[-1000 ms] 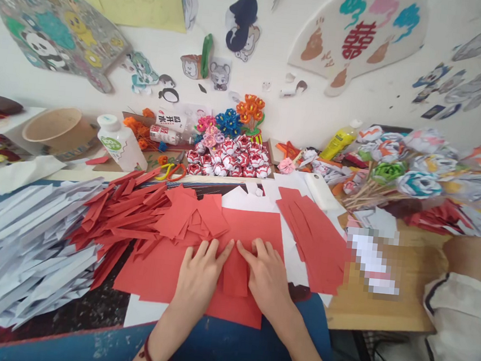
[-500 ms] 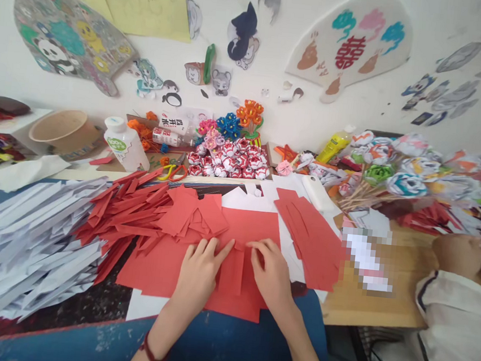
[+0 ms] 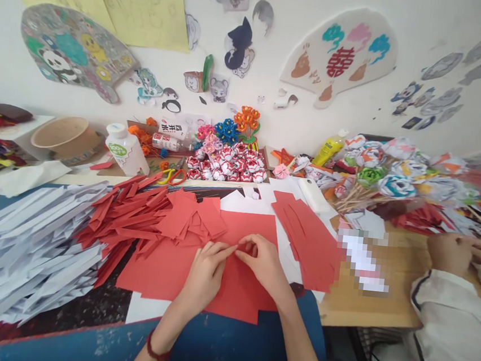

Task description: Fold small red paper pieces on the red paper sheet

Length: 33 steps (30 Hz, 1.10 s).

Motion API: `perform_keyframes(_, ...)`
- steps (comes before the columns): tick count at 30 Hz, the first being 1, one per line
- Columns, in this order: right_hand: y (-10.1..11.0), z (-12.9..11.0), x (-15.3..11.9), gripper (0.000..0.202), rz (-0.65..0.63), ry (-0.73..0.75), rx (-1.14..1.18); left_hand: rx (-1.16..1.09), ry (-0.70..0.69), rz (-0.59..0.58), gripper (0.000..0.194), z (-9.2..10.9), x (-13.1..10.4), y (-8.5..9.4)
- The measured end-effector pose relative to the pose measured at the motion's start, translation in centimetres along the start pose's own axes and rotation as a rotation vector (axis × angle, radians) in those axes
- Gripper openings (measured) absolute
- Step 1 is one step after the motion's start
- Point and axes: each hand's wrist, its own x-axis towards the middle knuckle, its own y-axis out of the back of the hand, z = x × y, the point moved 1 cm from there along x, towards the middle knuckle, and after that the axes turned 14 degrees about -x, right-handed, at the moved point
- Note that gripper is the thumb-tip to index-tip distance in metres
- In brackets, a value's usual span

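Large red paper sheets (image 3: 163, 275) lie in front of me on the table. Over them my left hand (image 3: 209, 268) and my right hand (image 3: 260, 259) meet at the fingertips, both pinched on a small piece of red paper that is mostly hidden by the fingers. Behind my hands lie red paper pieces (image 3: 177, 214) with angled edges. A heap of folded red strips (image 3: 131, 209) is to the left, and a stack of cut red paper (image 3: 305, 240) is to the right.
Folded white strips (image 3: 34, 246) cover the left side. Scissors (image 3: 173, 175), a white bottle (image 3: 126, 149) and paper flowers (image 3: 229, 162) line the back. Another person's sleeve (image 3: 452, 320) is at the right, beside stemmed paper flowers (image 3: 397, 184).
The upright red strip between my hands no longer lies flat in view. My fingertips have come together, the right hand moving left. The camera view has shifted slightly.
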Motion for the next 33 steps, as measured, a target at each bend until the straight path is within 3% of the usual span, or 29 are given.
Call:
perform_keyframes(2,0.4,0.2,0.0,0.022,-0.007,0.027,0.004,-0.109,-0.009,-0.004,0.047,0.2,0.4,0.1)
perform_keyframes(5,1.0,0.3,0.2,0.016,-0.066,0.075,0.03,-0.27,-0.019,-0.004,0.041,0.4,0.8,0.2)
perform_keyframes(8,1.5,0.4,0.2,0.017,-0.069,0.019,0.116,-0.412,0.033,0.056,0.039,0.5,0.9,0.3)
perform_keyframes(12,1.1,0.6,-0.5,0.03,0.122,-0.195,0.382,-0.372,0.129,0.226,0.04,0.4,0.5,0.7)
perform_keyframes(15,0.1,0.3,-1.4,0.033,0.262,-0.319,0.594,-0.331,0.208,0.271,0.039,0.1,0.3,0.6)
perform_keyframes(18,-0.6,0.1,-2.4,0.032,0.341,-0.388,0.714,-0.487,0.25,0.348,0.033,-0.3,0.6,0.2)
perform_keyframes(20,-0.6,0.2,-3.0,0.031,0.279,-0.383,0.696,-0.581,0.251,0.431,0.028,-0.2,1.2,0.2)
perform_keyframes(22,-0.1,0.3,-3.3,0.029,0.139,-0.31,0.578,-0.538,0.215,0.466,0.024,0.1,2.0,0.5)
perform_keyframes(24,0.5,0.3,-3.3,0.024,0.048,-0.22,0.405,-0.391,0.133,0.398,0.021,0.6,2.8,0.8)
perform_keyframes(27,1.1,-0.1,-2.7,0.029,0.075,-0.15,0.242,-0.161,-0.003,0.199,0.028,1.4,3.7,0.8)
perform_keyframes(29,0.9,-0.5,-2.1,0.028,0.071,-0.138,0.263,-0.057,-0.043,0.112,0.032,1.6,4.0,0.4)
perform_keyframes(33,0.2,-0.7,-1.1,0.025,0.047,-0.19,0.319,0.029,-0.035,0.084,0.034,1.0,3.9,-0.6)
